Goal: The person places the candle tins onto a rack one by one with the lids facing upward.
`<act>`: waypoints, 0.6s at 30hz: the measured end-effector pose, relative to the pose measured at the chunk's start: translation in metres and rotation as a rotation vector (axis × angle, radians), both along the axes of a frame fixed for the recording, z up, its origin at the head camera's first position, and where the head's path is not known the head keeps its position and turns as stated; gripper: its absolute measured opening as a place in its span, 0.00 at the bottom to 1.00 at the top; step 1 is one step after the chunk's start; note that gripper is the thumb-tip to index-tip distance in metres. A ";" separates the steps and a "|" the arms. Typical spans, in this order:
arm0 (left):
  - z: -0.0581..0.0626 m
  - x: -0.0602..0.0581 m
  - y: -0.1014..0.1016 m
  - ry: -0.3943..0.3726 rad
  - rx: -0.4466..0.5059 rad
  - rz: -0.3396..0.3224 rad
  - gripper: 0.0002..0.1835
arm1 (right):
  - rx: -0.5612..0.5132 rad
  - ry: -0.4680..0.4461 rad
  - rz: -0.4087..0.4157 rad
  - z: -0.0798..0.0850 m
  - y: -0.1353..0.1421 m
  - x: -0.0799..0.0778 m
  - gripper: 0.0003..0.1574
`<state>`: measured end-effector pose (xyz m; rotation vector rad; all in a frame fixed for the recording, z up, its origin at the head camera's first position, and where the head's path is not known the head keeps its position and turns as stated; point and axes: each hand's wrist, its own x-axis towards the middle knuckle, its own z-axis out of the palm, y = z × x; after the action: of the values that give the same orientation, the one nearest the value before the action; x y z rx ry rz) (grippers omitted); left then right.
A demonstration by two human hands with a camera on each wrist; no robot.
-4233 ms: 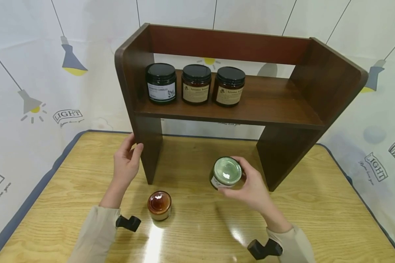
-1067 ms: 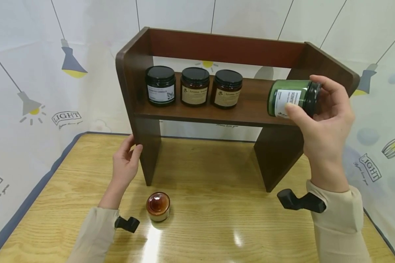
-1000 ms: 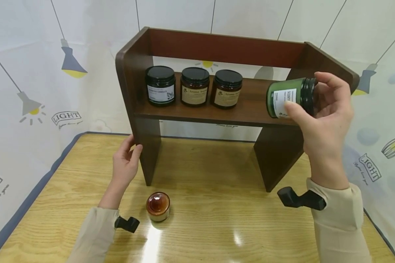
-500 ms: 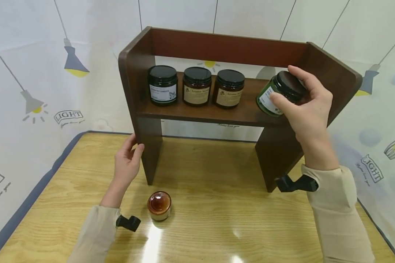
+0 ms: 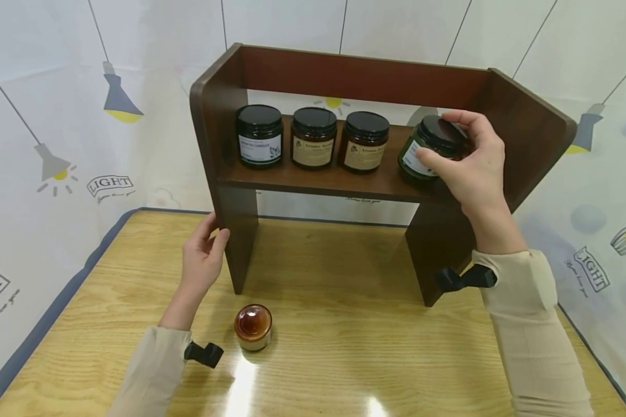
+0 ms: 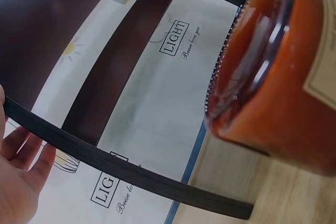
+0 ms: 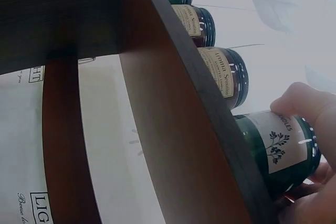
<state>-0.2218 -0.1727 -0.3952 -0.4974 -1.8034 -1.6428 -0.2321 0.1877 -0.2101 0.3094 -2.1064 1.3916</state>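
Note:
At the right end of the dark wooden shelf (image 5: 313, 184), my right hand (image 5: 477, 159) grips a green scented candle jar (image 5: 417, 156) with a black lid and white label. The jar leans slightly, its base right at the shelf board; in the right wrist view the green candle jar (image 7: 278, 150) has my thumb on its label. My left hand (image 5: 203, 252) holds the shelf's left side panel low on its front edge, fingers outside and thumb in front. An amber candle jar (image 5: 253, 327) stands upside down on the table near my left wrist, lid hidden beneath.
Three upright candle jars line the board's left part: a dark green jar (image 5: 259, 136) and two amber jars, the nearer amber jar (image 5: 364, 142) left of the held one. The right side panel (image 5: 532, 127) rises beside my right hand. The wooden table (image 5: 339, 347) lies below.
My right hand has lifted the green candle jar from low over the table, turned it from upside down through sideways to nearly upright, and brought it left onto the board. My left hand stays put.

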 end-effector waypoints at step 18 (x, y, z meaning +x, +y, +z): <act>0.002 0.002 0.002 0.019 0.014 -0.013 0.18 | 0.064 0.015 0.080 -0.007 -0.002 -0.015 0.31</act>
<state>-0.2203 -0.1711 -0.3928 -0.5176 -1.7776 -1.6525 -0.2472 0.1857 -0.2169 0.4325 -2.1504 1.3650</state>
